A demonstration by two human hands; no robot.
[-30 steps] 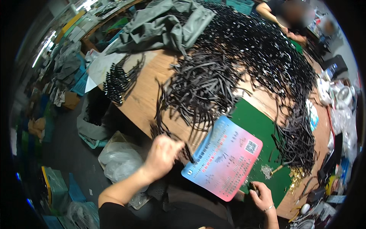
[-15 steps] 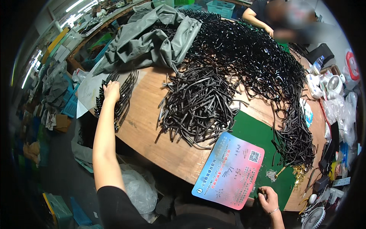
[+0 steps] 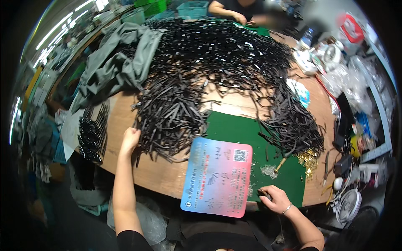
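Left arm stretched long, up from the lower edge and nearly straight at the elbow, and the left hand [image 3: 132, 137] is right at the near-left fringe of that loose heap of slim black strips [image 3: 169, 106]! Fingers curled in, knuckles away from the body; whether a strip is caught inside, I cannot tell from here.

Over on the other side, the right arm is bent, forearm slanting in from the lower right, bracelet [image 3: 287, 208] at the wrist. The right hand [image 3: 274, 200] sits low over the near edge of the green mat [image 3: 230, 122], fingers and thumb drawn close together, with a dark spot between the tips; held piece or shadow, I cannot tell.

Containers now: turquoise crates [image 3: 192, 9] and a bright green crate [image 3: 155, 7] stand beyond the far side of the table, contents too small to read. Clear plastic [image 3: 146, 219] bulges below the table's near edge.

And the strips themselves! They lie on the wooden table left of the mat, crossing every which way, many with long axes running from near to far, loose ends fanning toward the person. Further left, a bundle of glossy black pieces [image 3: 90, 136] is lined up in a row, near to far. Between the hands, a blue-and-pink printed sheet [image 3: 217, 180] overhangs the near edge.
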